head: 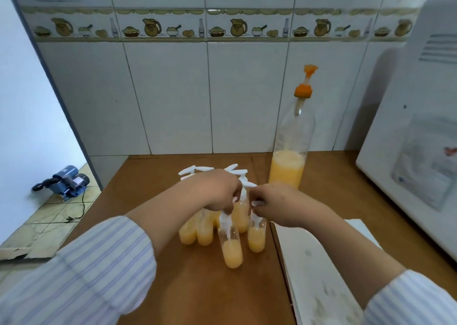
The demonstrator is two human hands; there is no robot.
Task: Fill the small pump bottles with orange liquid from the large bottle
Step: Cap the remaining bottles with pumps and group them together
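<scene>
Water pump, on the floor at 9 o'clock. Small pump bottles, clustered on the brown table, centre. Left hand, fingers curled round the white pump top of the nearest bottle. Right hand, pinching a neighbouring bottle's pump. Large bottle, a third full of orange liquid, upright at 1 o'clock. White appliance, at 3 o'clock

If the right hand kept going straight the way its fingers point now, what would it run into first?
The right hand points left, toward the left hand. It already touches the pump head of the small bottle below it; next in line looks like the front bottle's pump, though depth is unclear.
</scene>
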